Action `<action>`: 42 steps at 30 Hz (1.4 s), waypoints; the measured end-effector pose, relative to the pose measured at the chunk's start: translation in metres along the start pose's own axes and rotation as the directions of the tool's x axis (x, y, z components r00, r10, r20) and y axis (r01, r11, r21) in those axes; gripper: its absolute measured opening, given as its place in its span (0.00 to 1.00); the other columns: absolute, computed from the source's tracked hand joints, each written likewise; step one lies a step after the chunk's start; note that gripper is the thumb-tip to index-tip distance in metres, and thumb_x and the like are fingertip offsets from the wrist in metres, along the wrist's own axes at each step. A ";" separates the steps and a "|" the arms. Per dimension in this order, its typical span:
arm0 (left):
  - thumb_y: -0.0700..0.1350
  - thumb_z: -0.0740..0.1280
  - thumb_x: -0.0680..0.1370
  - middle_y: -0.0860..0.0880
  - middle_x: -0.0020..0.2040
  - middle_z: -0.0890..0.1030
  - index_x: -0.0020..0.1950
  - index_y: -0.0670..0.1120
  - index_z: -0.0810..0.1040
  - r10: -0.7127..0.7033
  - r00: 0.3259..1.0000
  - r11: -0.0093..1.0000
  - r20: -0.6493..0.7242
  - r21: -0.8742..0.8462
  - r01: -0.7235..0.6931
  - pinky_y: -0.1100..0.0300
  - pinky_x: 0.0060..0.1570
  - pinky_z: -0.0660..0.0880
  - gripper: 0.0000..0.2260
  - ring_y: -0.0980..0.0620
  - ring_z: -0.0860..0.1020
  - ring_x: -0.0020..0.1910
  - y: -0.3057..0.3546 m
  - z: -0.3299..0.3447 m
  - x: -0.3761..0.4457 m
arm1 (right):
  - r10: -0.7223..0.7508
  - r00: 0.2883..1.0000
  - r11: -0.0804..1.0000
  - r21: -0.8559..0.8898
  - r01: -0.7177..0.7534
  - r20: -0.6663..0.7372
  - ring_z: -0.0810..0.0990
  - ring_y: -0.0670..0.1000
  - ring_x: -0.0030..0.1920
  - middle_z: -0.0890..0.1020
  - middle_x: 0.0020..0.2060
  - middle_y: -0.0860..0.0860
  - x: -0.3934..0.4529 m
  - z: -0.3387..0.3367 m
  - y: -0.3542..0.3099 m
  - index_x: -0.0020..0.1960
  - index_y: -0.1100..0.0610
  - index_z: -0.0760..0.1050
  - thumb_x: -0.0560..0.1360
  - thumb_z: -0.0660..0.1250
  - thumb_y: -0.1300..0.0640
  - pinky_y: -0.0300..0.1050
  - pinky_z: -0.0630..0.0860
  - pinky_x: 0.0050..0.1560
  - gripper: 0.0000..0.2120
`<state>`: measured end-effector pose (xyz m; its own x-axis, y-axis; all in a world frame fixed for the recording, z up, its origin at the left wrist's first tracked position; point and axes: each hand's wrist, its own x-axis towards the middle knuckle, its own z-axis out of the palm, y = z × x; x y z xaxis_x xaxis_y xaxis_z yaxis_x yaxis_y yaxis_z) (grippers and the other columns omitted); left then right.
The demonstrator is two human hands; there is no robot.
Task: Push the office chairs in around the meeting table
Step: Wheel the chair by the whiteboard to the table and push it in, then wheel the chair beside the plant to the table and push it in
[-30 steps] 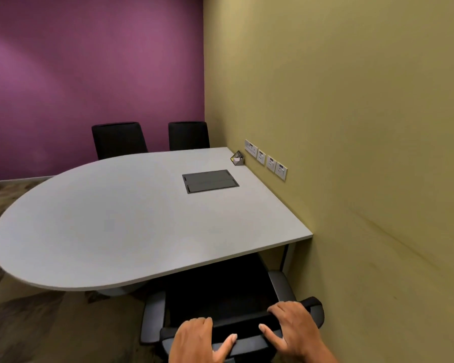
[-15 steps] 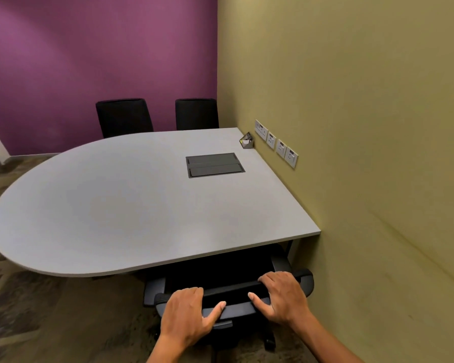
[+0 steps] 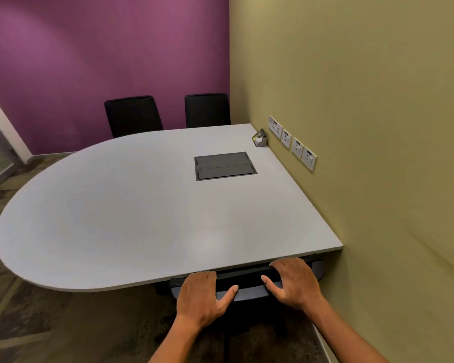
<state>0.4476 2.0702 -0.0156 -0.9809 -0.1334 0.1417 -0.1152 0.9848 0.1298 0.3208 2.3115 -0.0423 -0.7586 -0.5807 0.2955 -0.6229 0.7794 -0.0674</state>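
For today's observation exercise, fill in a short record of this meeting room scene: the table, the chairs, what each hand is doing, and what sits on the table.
table: grey meeting table, rounded at the left, against the olive wall
near chair: backrest top at the table's near edge
left hand: grips the backrest top
right hand: grips the backrest top
far chairs: two black chairs at the far edge
on table: dark cable hatch, small card holder
wall: four socket plates

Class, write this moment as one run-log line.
step: push chair in | left hand: grips chair back | right hand: grips chair back | chair: back at table edge | far chairs: in
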 end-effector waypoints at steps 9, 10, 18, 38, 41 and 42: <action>0.76 0.45 0.74 0.51 0.49 0.81 0.52 0.49 0.78 -0.012 0.999 0.999 0.051 0.037 0.010 0.57 0.56 0.74 0.37 0.52 0.78 0.48 0.003 0.007 0.061 | -0.014 1.000 0.999 0.029 0.014 -0.020 0.81 0.49 0.41 0.84 0.42 0.46 0.044 0.018 0.038 0.50 0.51 0.83 0.78 0.47 0.28 0.46 0.76 0.44 0.35; 0.76 0.45 0.74 0.51 0.48 0.81 0.52 0.49 0.78 0.001 0.999 0.999 0.046 0.038 -0.002 0.57 0.55 0.74 0.37 0.52 0.78 0.48 0.005 0.005 0.064 | -0.009 0.999 1.000 0.030 0.010 -0.038 0.81 0.48 0.41 0.84 0.42 0.45 0.045 0.016 0.040 0.50 0.51 0.83 0.78 0.48 0.28 0.46 0.76 0.43 0.34; 0.76 0.47 0.74 0.49 0.52 0.81 0.55 0.48 0.77 -0.050 0.991 0.998 0.124 -0.023 0.053 0.55 0.58 0.74 0.37 0.50 0.78 0.51 -0.007 0.022 0.089 | -0.001 0.998 0.996 0.092 -0.004 0.057 0.83 0.49 0.42 0.85 0.43 0.46 0.068 0.039 0.045 0.50 0.52 0.83 0.78 0.45 0.28 0.45 0.77 0.44 0.37; 0.74 0.43 0.75 0.47 0.81 0.57 0.80 0.46 0.58 -0.262 0.962 0.957 -0.077 -0.149 0.248 0.55 0.76 0.37 0.43 0.51 0.51 0.81 -0.217 -0.083 -0.070 | -0.127 0.990 0.956 0.258 0.138 -0.060 0.81 0.58 0.60 0.83 0.60 0.54 0.135 -0.028 -0.219 0.67 0.57 0.78 0.78 0.43 0.27 0.57 0.76 0.62 0.42; 0.72 0.45 0.77 0.44 0.77 0.67 0.77 0.43 0.67 -0.355 0.925 0.931 -0.133 -0.142 0.337 0.49 0.77 0.46 0.41 0.48 0.60 0.78 -0.288 -0.097 -0.123 | -0.207 0.977 0.940 0.268 0.213 -0.050 0.82 0.59 0.59 0.83 0.59 0.55 0.156 -0.027 -0.304 0.65 0.58 0.78 0.79 0.47 0.30 0.58 0.77 0.60 0.38; 0.71 0.46 0.78 0.44 0.75 0.71 0.74 0.42 0.70 -0.356 0.928 0.932 -0.113 -0.123 0.342 0.49 0.77 0.51 0.40 0.47 0.65 0.76 -0.295 -0.099 -0.122 | -0.184 0.980 0.945 0.263 0.196 -0.071 0.81 0.59 0.59 0.83 0.59 0.55 0.162 -0.025 -0.304 0.66 0.59 0.78 0.79 0.49 0.31 0.58 0.77 0.60 0.37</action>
<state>0.6167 1.7854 0.0255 -0.8513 -0.4865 0.1963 -0.4236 0.8582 0.2900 0.3923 1.9865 0.0503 -0.6156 -0.6958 0.3699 -0.7875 0.5604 -0.2564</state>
